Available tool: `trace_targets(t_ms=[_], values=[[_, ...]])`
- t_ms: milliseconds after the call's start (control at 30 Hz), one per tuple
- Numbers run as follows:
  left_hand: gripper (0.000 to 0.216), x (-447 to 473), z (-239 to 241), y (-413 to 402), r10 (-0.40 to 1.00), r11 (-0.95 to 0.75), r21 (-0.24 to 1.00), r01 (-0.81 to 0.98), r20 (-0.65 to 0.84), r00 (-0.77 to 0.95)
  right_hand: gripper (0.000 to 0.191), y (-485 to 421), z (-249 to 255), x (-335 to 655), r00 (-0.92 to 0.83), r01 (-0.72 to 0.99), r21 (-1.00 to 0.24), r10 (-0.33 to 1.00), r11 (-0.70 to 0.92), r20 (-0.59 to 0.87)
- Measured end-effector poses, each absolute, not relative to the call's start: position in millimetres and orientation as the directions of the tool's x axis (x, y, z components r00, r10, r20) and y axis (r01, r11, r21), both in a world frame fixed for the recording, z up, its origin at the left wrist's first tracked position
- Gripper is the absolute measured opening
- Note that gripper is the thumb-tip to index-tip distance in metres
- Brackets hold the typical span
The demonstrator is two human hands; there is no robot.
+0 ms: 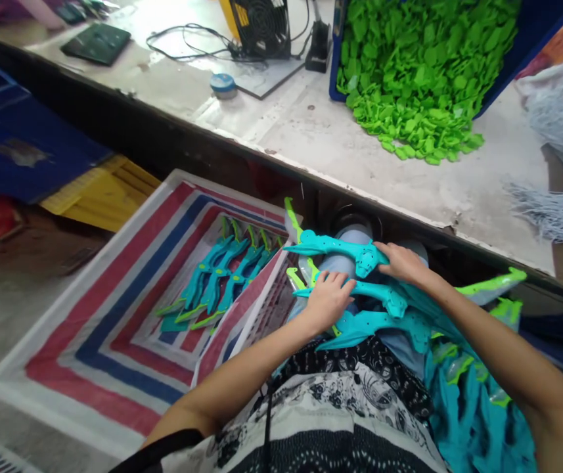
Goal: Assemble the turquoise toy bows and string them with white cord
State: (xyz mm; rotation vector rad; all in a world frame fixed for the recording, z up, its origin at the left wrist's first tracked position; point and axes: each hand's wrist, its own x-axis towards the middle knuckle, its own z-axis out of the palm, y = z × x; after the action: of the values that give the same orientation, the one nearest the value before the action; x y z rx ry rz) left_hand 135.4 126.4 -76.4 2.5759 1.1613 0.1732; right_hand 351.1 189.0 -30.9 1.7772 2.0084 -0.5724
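Observation:
Several teal plastic toy parts with lime-green tips lie across my lap. My left hand rests on them with fingers curled over a teal piece. My right hand grips the end of the top teal part. More teal and green pieces pile at my right side. A row of the same teal parts lies stacked in the striped woven bag-lined box on the floor to my left.
A worktable edge runs above my lap. On it are a blue bin spilling small green plastic pieces, a fan unit with cables, a tape roll and a dark tray. Blue and yellow crates stand at left.

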Motion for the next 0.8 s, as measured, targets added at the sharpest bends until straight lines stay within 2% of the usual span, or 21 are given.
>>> trace_targets(t_ms=[100, 200, 333, 400, 467, 533, 600, 667, 800], values=[[0.027, 142, -74, 136, 0.703, -0.677, 0.268, 0.685, -0.037, 0.71, 0.068, 202, -32, 356, -0.145, 0.987, -0.024, 0.836, 0.156, -0.529], [0.029, 142, -79, 128, 0.62, -0.759, 0.276, 0.589, 0.03, 0.784, 0.068, 203, -33, 362, -0.184, 0.982, -0.048, 0.849, 0.185, -0.496], [0.031, 137, -90, 114, 0.574, -0.801, 0.3, 0.518, 0.141, 0.807, 0.068, 189, -37, 375, -0.125, 0.991, -0.099, 0.873, 0.088, -0.472], [0.038, 140, -90, 121, 0.588, -0.786, 0.304, 0.538, 0.1, 0.802, 0.069, 183, -39, 383, -0.12, 0.987, -0.152, 0.87, 0.053, -0.478], [0.043, 148, -87, 139, 0.591, -0.771, 0.291, 0.566, -0.004, 0.807, 0.071, 182, -42, 392, -0.142, 0.977, -0.21, 0.866, 0.044, -0.479], [0.04, 159, -85, 162, 0.549, -0.795, 0.252, 0.552, -0.088, 0.831, 0.071, 183, -44, 399, -0.163, 0.965, -0.261, 0.852, 0.032, -0.497], [0.034, 168, -83, 181, 0.483, -0.843, 0.216, 0.493, -0.099, 0.87, 0.071, 183, -46, 403, -0.17, 0.955, -0.297, 0.831, 0.006, -0.53], [0.031, 171, -82, 187, 0.434, -0.876, 0.213, 0.433, -0.048, 0.9, 0.071, 177, -48, 405, -0.17, 0.947, -0.321, 0.82, -0.018, -0.547], [0.03, 161, -80, 155, 0.473, -0.859, 0.283, 0.427, 0.118, 0.873, 0.068, 152, -51, 400, -0.143, 0.934, -0.351, 0.827, -0.069, -0.544]])
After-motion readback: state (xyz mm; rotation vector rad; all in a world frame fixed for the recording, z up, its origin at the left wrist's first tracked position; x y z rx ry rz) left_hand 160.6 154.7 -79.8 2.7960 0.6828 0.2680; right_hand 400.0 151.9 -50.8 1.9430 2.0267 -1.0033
